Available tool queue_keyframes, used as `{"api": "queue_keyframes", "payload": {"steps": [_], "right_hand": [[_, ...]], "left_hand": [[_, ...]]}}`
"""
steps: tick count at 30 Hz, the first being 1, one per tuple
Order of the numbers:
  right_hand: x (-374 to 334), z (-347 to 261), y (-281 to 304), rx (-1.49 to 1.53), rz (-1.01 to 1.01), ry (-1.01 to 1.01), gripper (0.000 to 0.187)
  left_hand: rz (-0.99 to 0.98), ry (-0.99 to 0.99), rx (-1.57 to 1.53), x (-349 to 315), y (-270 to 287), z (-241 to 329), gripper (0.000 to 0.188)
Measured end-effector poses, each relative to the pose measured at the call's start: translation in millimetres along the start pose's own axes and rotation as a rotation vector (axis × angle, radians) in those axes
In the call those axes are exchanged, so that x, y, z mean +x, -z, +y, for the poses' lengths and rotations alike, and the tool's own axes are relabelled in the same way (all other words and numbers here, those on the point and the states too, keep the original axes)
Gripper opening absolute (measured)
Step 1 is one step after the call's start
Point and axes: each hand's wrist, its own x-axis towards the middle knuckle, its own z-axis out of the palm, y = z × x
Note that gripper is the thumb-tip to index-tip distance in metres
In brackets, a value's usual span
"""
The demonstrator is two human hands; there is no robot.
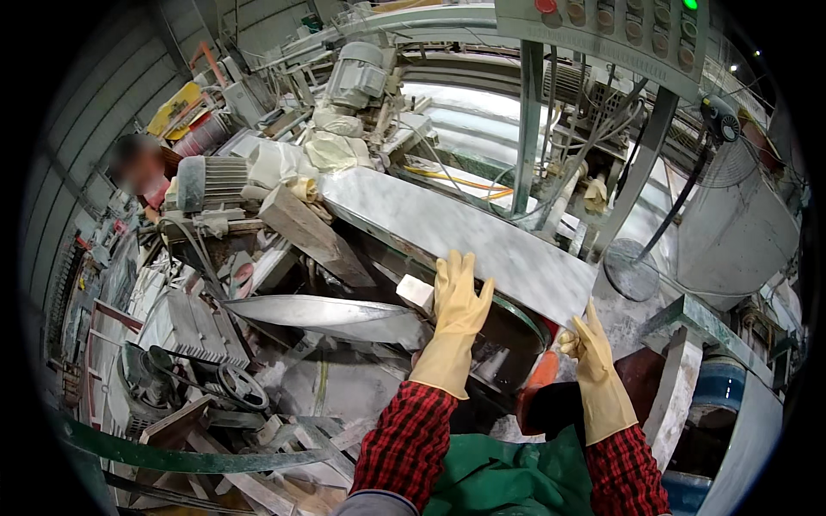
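Observation:
A long grey-veined white marble slab [465, 236] lies slantwise in front of me, its near right corner closest. My left hand [456, 314], in a cream rubber glove, rests its outstretched fingers at the slab's near long edge. My right hand [596, 374], gloved the same way, is at the near right corner, with a finger or two stretched up and the others bent. Whether its fingertips press on the stone is hard to make out. Just left of my left hand sits a small pale block [416, 292].
A curved metal sheet [327, 314] and a wooden beam [314, 236] lie to the left, near motors [211, 182]. A control panel [607, 30] hangs above on posts. At right stand a fan [723, 120] and a green-topped frame [701, 331]. Another person [142, 168] is at far left.

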Motion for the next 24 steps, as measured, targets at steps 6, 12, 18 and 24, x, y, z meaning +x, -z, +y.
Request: {"api": "queue_keyframes", "payload": {"steps": [6,12,18,24], "right_hand": [[0,8,14,0.026,0.019,0.000,0.067],[-6,11,19,-0.024,0.057,-0.020,0.057],[-5,10,10,-0.082,-0.048,-0.039,0.058],[-4,8,5,-0.028,-0.078,-0.037,0.061]], "left_hand": [[-0.030,0.034,0.006,-3,-2,-5,0.061],[-0.058,0.127,0.056,-3,8,0,0.062],[-0.049,0.121,0.011,-6,-3,-2,0.062],[-0.024,0.086,0.049,-7,0,0,0.063]]}}
